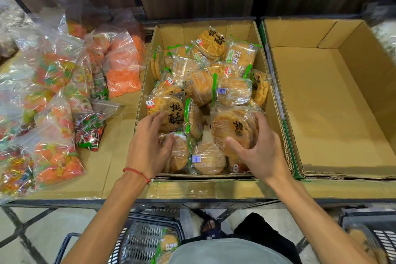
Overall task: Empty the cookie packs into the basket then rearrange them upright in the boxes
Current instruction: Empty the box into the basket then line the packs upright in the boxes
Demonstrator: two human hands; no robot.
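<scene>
A cardboard box (276,100) in the middle of the shelf holds several clear-wrapped cookie packs (233,91) lying in a loose heap. My right hand (260,150) grips one round cookie pack (233,128) at the box's near right, thumb on its front. My left hand (147,146) reaches into the near left of the box, fingers curled over a pack with black lettering (169,113) and thumb against a lower pack (180,154). Below the shelf a dark plastic basket (141,240) holds at least one cookie pack (169,244).
An empty cardboard box (334,100) stands to the right of the full one. Clear bags of orange and mixed-colour candy (64,83) crowd the shelf on the left. A second basket (377,240) shows at the bottom right, and a sandalled foot (211,228) stands on the tiled floor.
</scene>
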